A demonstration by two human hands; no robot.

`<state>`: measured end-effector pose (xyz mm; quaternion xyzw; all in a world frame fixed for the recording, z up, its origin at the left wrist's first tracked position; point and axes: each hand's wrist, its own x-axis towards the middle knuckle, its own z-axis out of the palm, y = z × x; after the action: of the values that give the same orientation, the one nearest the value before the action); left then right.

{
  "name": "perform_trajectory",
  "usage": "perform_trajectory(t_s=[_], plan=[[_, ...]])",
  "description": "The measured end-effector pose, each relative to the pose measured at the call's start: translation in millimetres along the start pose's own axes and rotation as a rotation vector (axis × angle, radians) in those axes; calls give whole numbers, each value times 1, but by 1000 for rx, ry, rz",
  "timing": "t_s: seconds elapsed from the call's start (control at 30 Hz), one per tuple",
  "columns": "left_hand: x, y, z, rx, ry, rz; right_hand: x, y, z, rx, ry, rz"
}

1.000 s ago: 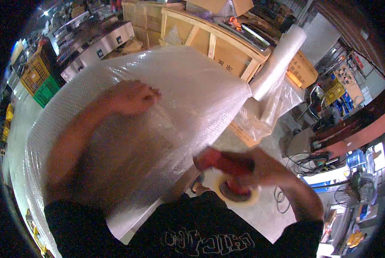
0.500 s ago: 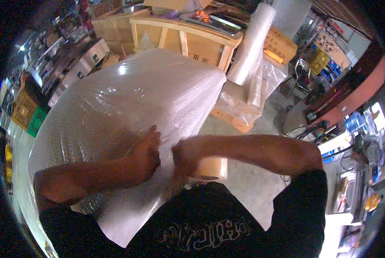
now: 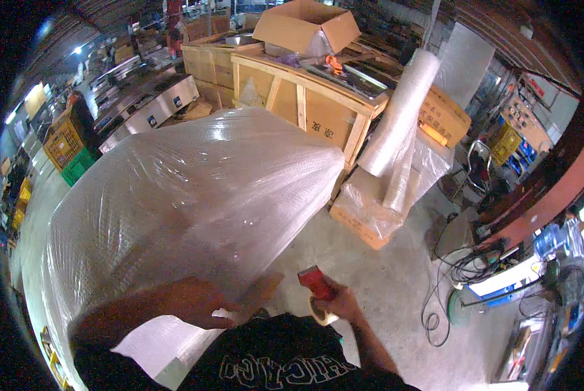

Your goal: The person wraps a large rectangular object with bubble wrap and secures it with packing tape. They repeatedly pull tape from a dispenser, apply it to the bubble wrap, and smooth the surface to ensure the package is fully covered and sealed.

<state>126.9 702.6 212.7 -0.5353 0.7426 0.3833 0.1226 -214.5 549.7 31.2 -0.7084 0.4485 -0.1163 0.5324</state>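
A large bulky object wrapped in clear bubble wrap [image 3: 175, 195] fills the left and middle of the view; what lies inside is hidden. My right hand [image 3: 342, 305] grips a red tape dispenser [image 3: 315, 283], held to the right of the wrapped object and close to my body. A roll of tape [image 3: 322, 314] sits on the dispenser below its red head. At the near edge of the wrap, my left hand [image 3: 248, 305] appears flat, its fingers stretched toward the dispenser; they are dark and somewhat blurred. Under my left forearm hangs a loose flap of wrap [image 3: 165, 342].
Behind the wrapped object stands a wooden crate [image 3: 292, 98] with an open cardboard box [image 3: 305, 29] on top. A tall bubble wrap roll [image 3: 403, 111] leans beside it, over a plastic-covered carton [image 3: 364, 218]. Black cables [image 3: 438, 313] lie on the floor at right.
My hands, close together over the wrap before, are now apart and nearer my body. The right hand has moved right with the tape dispenser, now plainly visible. The view has tilted up.
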Motion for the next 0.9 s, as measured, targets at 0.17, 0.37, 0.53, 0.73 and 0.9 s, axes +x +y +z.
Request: perform_trajectory(t_s=[0.17, 0.37, 0.53, 0.73, 0.9], plan=[[107, 1, 93, -472, 398, -127, -36, 51, 14, 77, 100, -300], [228, 85, 145, -1457, 651, -33, -80, 39, -66, -212, -95, -560], [267, 107, 132, -1184, 652, -236, -92, 61, -101, -409, -220, -398], [284, 94, 82, -1132, 619, -302, -42, 68, -112, -405, -216, -414], [318, 30, 50, -1228, 594, -161, 29, 56, -123, -329, -202, -461]])
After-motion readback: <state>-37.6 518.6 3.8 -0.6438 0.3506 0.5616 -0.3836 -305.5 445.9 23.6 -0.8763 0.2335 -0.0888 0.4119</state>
